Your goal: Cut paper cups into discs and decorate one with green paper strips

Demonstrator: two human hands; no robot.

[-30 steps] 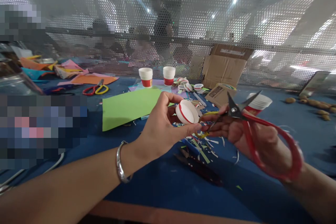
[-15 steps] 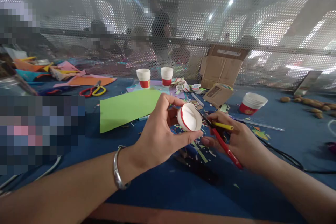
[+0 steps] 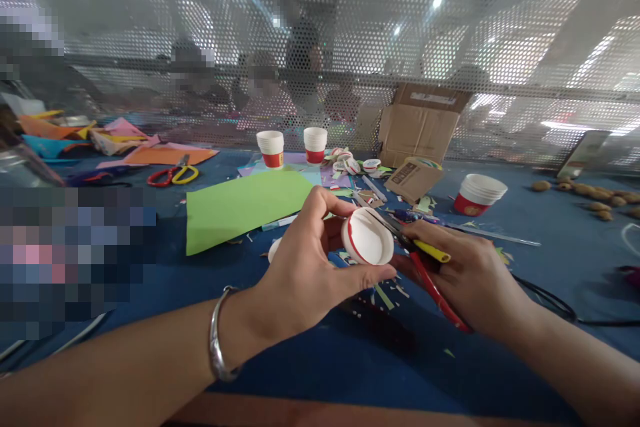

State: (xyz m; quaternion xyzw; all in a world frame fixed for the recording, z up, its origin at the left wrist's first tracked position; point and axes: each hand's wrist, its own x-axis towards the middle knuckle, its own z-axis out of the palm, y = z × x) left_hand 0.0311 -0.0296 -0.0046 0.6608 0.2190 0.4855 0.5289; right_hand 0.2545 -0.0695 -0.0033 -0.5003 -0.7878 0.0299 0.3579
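Between the thumb and fingers of my left hand (image 3: 313,267) is a cut-down paper cup (image 3: 371,240), shallow and white with a red edge. Its round hollow side faces me, tilted. My right hand (image 3: 463,267) grips a pair of scissors (image 3: 433,287) with one red and one yellow handle. The scissor blades reach the cup's upper right rim, and the tips lie at or just over the edge. Whether they cut into it, I cannot tell. My right fingers are partly hidden behind the handles.
Green paper (image 3: 245,210) lies left of my hands. Stacked paper cups (image 3: 271,150) and a pile of cut cup pieces (image 3: 345,161) stand behind; another cup stack (image 3: 479,195) is at right. Spare scissors (image 3: 173,173), a cardboard box (image 3: 420,127) and paper scraps are on the blue table.
The cup in my left hand has shifted slightly right and down, with its opening turned more toward me. My right hand and the scissors have moved slightly along with it.
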